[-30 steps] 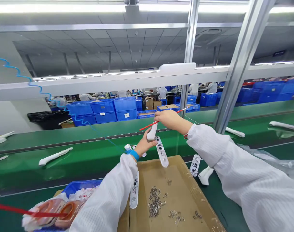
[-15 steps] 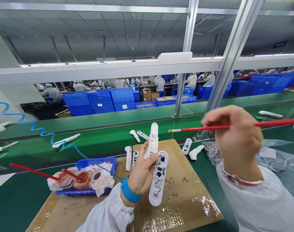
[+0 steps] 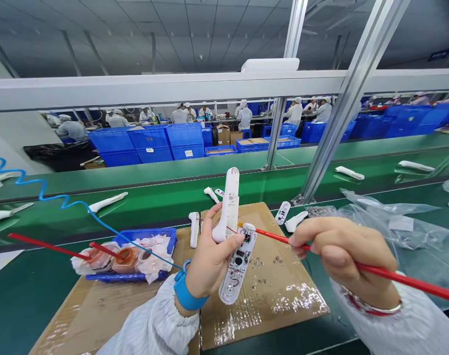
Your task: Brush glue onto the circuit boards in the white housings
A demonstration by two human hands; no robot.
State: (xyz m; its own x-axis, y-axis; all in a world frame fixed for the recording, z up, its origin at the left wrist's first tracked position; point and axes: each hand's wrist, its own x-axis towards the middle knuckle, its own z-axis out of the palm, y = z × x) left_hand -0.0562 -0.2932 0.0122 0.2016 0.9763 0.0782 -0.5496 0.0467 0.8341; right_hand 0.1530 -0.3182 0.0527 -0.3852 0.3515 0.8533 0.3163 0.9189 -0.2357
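My left hand [image 3: 213, 251] is closed around a white plastic device in two wired parts: an upright handle housing [image 3: 229, 207] and a long oval shell with a circuit board [image 3: 239, 261] in it. Between finger and thumb, my right hand [image 3: 342, 251] grips a thin red paintbrush [image 3: 272, 235]. Its yellowish tip is at the top end of the oval shell, close to the wires; whether it touches cannot be made out. Small metal pieces [image 3: 259, 281] lie scattered on the cardboard [image 3: 283, 310] below.
At left, a blue tray [image 3: 128, 277] holds wrapped pots with red brush handles [image 3: 49, 245] sticking out. A coiled blue cord [image 3: 94, 217] runs to my left wristband. More white device parts [image 3: 296, 222] lie behind the cardboard. Clear plastic bags [image 3: 401, 222] rest at right, beside a metal post [image 3: 331, 128].
My right hand has come down and inward, bringing the brush tip from the right over to the device. My left hand still holds the device, slightly shifted in view.
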